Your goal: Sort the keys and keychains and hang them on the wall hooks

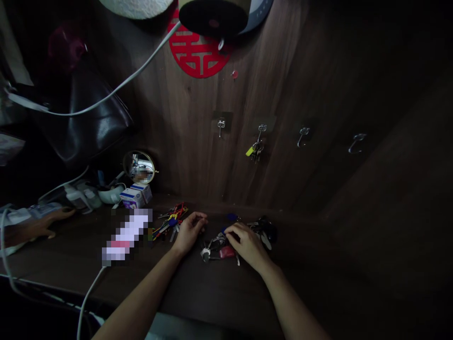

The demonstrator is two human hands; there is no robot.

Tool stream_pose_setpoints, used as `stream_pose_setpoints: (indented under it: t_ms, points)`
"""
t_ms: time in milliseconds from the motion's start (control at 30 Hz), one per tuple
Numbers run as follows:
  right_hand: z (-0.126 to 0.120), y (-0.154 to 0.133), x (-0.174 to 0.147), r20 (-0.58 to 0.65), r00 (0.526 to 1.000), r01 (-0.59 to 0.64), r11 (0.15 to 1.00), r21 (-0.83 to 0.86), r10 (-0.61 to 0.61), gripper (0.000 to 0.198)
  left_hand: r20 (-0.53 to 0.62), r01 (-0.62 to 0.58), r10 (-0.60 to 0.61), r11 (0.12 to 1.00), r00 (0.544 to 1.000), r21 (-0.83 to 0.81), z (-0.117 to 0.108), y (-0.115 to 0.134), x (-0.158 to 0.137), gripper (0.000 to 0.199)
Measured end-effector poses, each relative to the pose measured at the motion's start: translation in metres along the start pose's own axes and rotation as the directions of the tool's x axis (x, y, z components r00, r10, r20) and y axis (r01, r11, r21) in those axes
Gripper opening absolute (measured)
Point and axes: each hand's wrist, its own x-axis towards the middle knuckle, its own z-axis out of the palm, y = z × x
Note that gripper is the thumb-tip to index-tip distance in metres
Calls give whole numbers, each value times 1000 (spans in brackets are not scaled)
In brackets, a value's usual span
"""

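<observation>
My left hand (191, 231) is loosely curled above the shelf, with nothing visible in it. Beside it, to the left, lies a pile of keys (173, 220) with red, yellow and blue tags. My right hand (246, 241) has thumb and fingertips together at the bunch of keys (215, 240) in the middle; a bit of blue shows at the fingertips. That bunch carries a red tag (227, 252). Behind my right hand are a blue tag (232, 216) and a dark bunch of keys (266, 231), partly covered by the hand.
Hooks line the wooden wall; one hook (262, 128) holds keys with a yellow tag (250, 151). Leftward stand a round mirror (140, 167), small boxes (136, 195), a blurred-out phone-like object (127, 235) on a white cable, and a black bag (95, 118).
</observation>
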Motion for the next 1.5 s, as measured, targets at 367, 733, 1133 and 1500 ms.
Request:
stream_pose_setpoints:
  t_ms: [367,733,1133,1500]
  points:
    - [10,-9,-2,122,983,159,971,-177,-138,14,-10,-8,8,1000,1000,21,0,-5,2,23]
    - [18,-6,7,-132,981,-97,953,286,140,13,282,-192,117,948,952,256,4,12,-10,27]
    - [27,-16,19,-29,887,-298,619,727,461,27,265,-106,78,990,961,95,8,5,-9,26]
    - [27,-16,19,83,903,-300,484,822,421,35,205,92,-38,960,978,-264,11,6,-3,30]
